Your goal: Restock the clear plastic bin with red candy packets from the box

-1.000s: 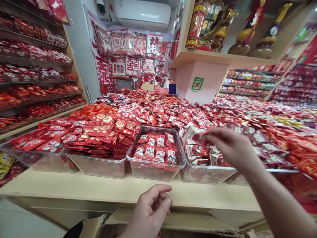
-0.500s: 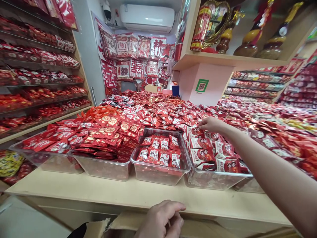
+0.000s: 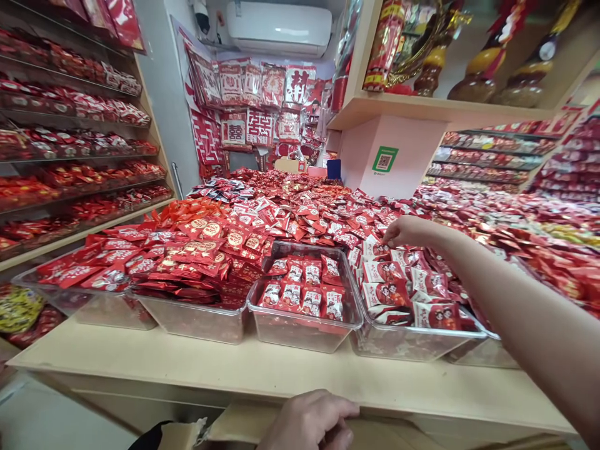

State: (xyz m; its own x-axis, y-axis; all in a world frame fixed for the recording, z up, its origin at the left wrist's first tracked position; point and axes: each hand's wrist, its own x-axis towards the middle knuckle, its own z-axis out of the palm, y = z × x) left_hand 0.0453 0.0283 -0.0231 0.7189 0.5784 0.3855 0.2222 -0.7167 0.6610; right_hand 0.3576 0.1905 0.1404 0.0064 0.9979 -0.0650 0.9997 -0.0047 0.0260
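Note:
At the back of a clear plastic bin [image 3: 422,347], my right hand [image 3: 398,232] is closed with its fingertips pinched at the top of a small red-and-white packet [image 3: 374,247]. More packets of that print [image 3: 387,294] lie in the rows in front of it. My left hand [image 3: 312,422] hangs low by the counter's front edge, over a cardboard box [image 3: 244,422]. Its index finger is stretched out, the other fingers are loosely bent, and nothing shows in it. A neighbouring bin [image 3: 304,334] holds red packets with white figures [image 3: 312,297].
Red packets with gold print [image 3: 201,250] heap over the bins at the left. Behind, a broad mound of packets [image 3: 300,206] covers the display. A wooden shelf [image 3: 445,109] juts out above the right side. The pale counter edge [image 3: 225,372] runs across the front.
My right hand has shifted slightly right and its fingers look more tightly bent. My left hand has dropped a little. The view has moved slightly.

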